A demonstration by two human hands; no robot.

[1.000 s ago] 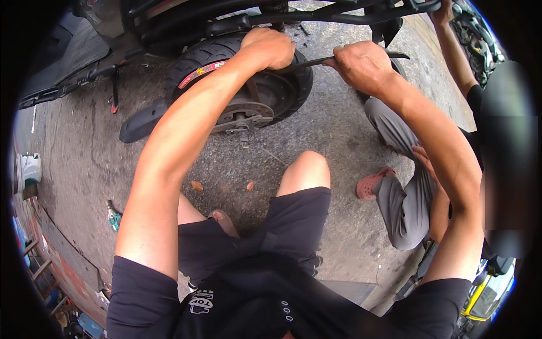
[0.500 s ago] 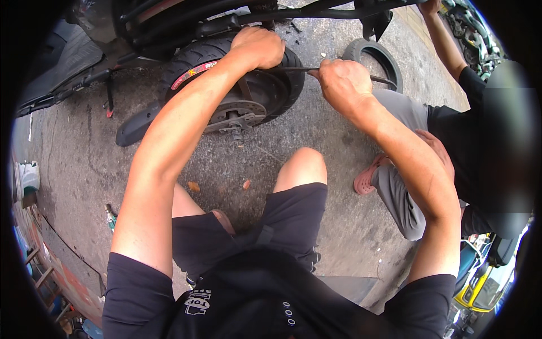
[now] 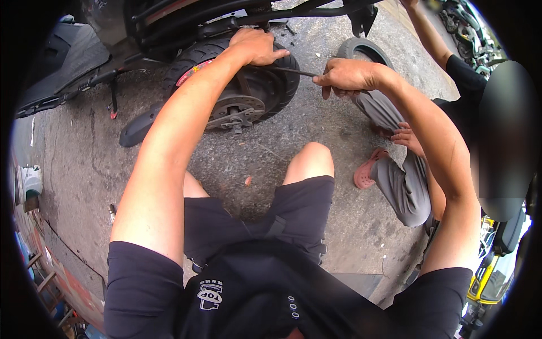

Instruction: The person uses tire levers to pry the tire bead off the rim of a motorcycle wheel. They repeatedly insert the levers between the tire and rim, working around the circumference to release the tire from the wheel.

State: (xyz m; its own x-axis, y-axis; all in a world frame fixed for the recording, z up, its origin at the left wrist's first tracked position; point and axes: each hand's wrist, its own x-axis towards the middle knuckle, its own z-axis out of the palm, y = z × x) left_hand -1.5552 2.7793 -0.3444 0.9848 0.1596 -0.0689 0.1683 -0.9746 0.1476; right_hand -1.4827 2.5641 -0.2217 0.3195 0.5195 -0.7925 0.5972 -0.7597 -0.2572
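Observation:
My left hand (image 3: 254, 46) is open on the top of a motorbike's rear tyre (image 3: 286, 90), thumb stretched out toward the right; its other fingers are partly hidden. My right hand (image 3: 347, 76) grips the end of a dark metal bar (image 3: 293, 70), which runs left into the tyre beside the rim, its far end hidden under my left hand. The wheel shows a brake disc (image 3: 240, 104) and axle, and a red label on the tread. A black mudguard (image 3: 138, 127) lies low at the wheel's left.
The motorbike's black frame (image 3: 186, 22) spans the top. A co-worker (image 3: 395, 209) crouches at the right, one arm raised, near a loose tyre (image 3: 372, 51). Parked scooters (image 3: 488, 282) stand farther right. A bucket (image 3: 31, 183) and tool (image 3: 112, 212) sit on the left.
My right hand has moved left and lower with the bar, its wrist now more level. My left hand has shifted slightly left, and its thumb now sticks out.

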